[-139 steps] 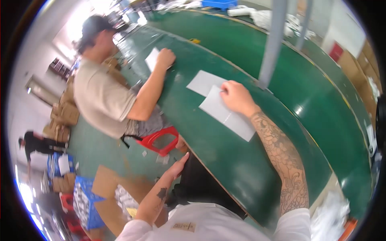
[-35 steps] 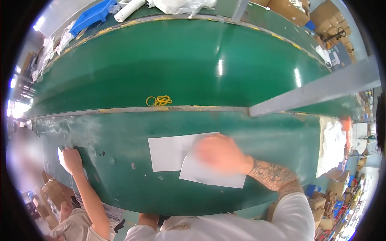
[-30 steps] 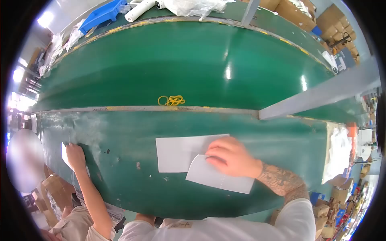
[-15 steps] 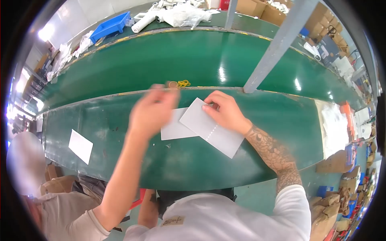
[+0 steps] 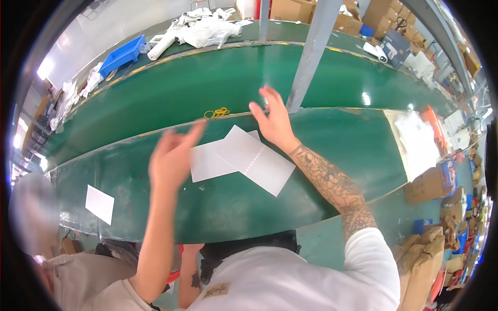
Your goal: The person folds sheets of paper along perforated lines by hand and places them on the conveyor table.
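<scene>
Paper point(image 5: 270, 171) crossed by 1 dashed line lies on the green table point(image 5: 355, 137), partly over another white sheet point(image 5: 205, 165). The right hand point(image 5: 272, 118), thumb and fingers spread apart, is just beyond it, near the grey post point(image 5: 314, 54), while the left hand point(image 5: 192, 248) is by the table's near edge, its grip impossible to tell. A co-worker's blurred hand point(image 5: 171, 155) is beside the lower sheet.
</scene>
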`<control>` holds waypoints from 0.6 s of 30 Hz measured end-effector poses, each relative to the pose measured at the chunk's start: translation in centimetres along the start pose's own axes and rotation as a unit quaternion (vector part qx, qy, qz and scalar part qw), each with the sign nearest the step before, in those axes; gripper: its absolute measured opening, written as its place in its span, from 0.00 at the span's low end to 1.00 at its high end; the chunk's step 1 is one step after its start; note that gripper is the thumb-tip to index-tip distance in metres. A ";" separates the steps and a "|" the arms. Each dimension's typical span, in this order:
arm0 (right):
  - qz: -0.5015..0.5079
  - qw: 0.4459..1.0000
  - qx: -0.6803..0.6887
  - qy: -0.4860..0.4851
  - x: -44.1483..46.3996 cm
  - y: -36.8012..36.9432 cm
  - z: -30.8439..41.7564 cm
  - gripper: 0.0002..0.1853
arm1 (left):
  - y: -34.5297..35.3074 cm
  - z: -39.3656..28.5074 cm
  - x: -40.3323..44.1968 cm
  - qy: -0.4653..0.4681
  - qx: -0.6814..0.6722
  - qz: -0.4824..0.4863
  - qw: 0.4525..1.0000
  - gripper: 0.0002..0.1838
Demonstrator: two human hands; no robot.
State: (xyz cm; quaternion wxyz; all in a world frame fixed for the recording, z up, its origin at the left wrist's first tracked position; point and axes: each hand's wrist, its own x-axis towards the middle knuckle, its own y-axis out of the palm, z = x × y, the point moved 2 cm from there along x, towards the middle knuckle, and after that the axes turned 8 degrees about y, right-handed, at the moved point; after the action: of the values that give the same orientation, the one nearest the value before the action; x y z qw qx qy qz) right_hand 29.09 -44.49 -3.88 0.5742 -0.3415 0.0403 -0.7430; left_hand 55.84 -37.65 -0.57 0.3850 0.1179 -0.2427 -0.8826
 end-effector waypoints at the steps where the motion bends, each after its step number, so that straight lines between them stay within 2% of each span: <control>1: -0.061 0.998 0.008 -0.005 0.9 -0.3 0.0 0.30 | 2.6 -0.3 -4.1 0.099 0.172 0.041 0.979 0.28; 2: -0.057 0.998 0.000 -0.009 2.0 -0.9 0.8 0.30 | 4.0 -5.8 -7.6 0.126 0.216 0.067 0.966 0.28; 3: -0.060 0.994 0.095 0.018 3.2 -1.8 2.2 0.32 | 5.4 -11.3 -11.1 0.155 0.259 0.090 0.949 0.29; 5: -0.022 0.945 0.315 0.083 5.7 -2.3 2.9 0.35 | 6.5 -13.7 -17.4 0.199 0.285 0.138 0.928 0.29; 7: -0.025 0.932 0.350 0.095 7.8 -2.0 0.9 0.35 | 7.4 -14.1 -21.8 0.245 0.319 0.184 0.897 0.29; 9: -0.015 0.910 0.385 0.150 8.3 -0.9 -5.5 0.36 | 7.3 -14.1 -23.7 0.281 0.337 0.230 0.869 0.29; 10: -0.003 0.908 0.358 0.219 7.1 -0.7 -4.7 0.37 | 6.6 -13.7 -23.9 0.136 -0.071 0.263 0.953 0.27; 11: 0.021 0.905 0.347 0.244 5.7 -1.0 -4.0 0.38 | 6.6 -16.5 -25.0 0.251 0.222 0.258 0.906 0.25; 12: 0.064 0.927 0.275 0.245 4.1 -2.2 -3.3 0.35 | 6.5 -19.4 -26.0 0.347 0.490 0.204 0.773 0.23; 13: 0.158 0.942 0.186 0.230 2.6 -4.5 -0.8 0.28 | 6.2 -19.8 -26.8 0.348 0.486 0.214 0.773 0.23; 14: 0.270 0.922 0.186 0.207 1.8 -6.8 1.3 0.20 | 6.2 -20.0 -26.8 0.365 0.479 0.201 0.773 0.23; 15: 0.254 0.929 0.177 0.202 2.8 -9.2 1.1 0.20 | 6.3 -19.8 -26.3 0.362 0.466 0.208 0.780 0.22; 17: 0.379 0.879 0.179 0.229 2.9 -14.2 0.5 0.16 | 6.8 -19.1 -25.1 0.346 0.442 0.230 0.795 0.21; 18: 0.291 0.905 0.207 0.228 4.1 -16.4 -1.5 0.15 | 7.1 -18.5 -25.0 0.341 0.438 0.239 0.797 0.20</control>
State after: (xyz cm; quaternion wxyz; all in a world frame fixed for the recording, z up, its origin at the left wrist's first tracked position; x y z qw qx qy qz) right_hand 14.33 -43.03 4.26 0.7981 -0.0087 0.1129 -0.5918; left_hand 84.43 -29.62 -12.18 0.5492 0.5054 -0.4768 -0.4644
